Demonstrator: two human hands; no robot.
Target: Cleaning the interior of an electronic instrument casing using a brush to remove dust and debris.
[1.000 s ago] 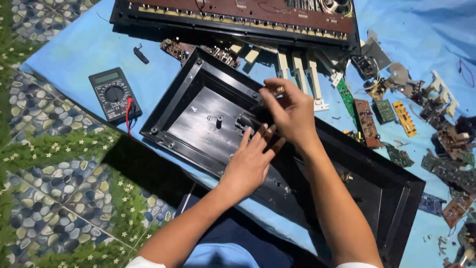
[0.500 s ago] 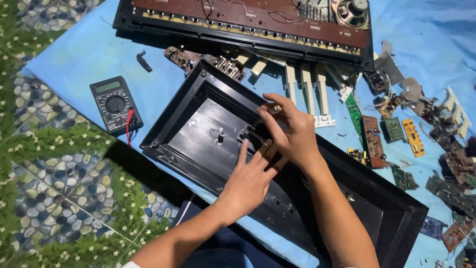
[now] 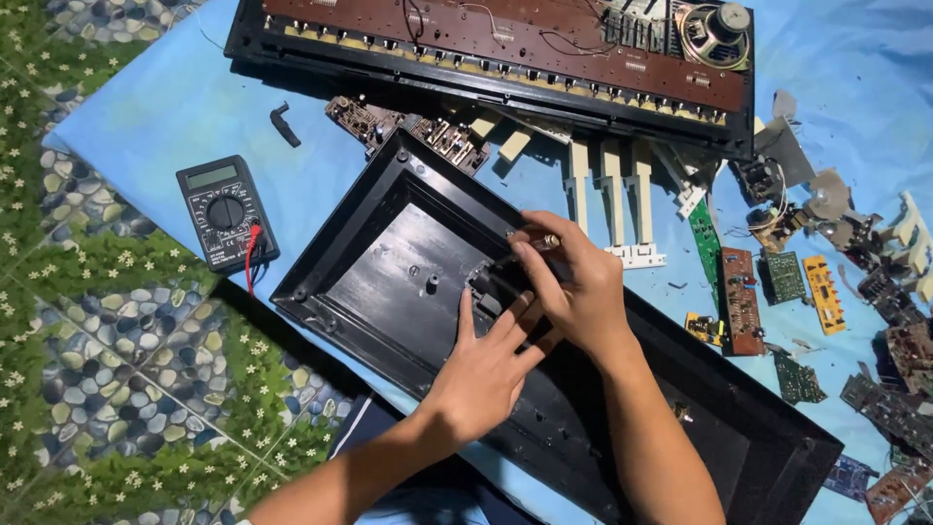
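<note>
1. Over the middle of the black plastic case shell [image 3: 389, 262], the right hand [image 3: 573, 287] pinches a small metal-tipped tool or part [image 3: 546, 241] between thumb and fingertips; what it is exactly is too small to tell.
2. Just below it, the left hand [image 3: 486, 365] lies flat on the shell floor, fingers spread and holding nothing, their tips touching the small dark fitting [image 3: 489, 288] under the right hand.
3. That fitting sits directly beneath the right hand's fingertips, so the right hand is nearer; the shell's long axis runs diagonally from upper left to lower right.
4. Smooth and glossy, the shell has raised rims and screw posts.
5. Farther out on the blue cloth [image 3: 146, 107] lie a multimeter [image 3: 225, 214], cream keyboard keys [image 3: 612, 194], a long brown circuit board [image 3: 505, 39] and scattered small boards [image 3: 782, 277].
</note>
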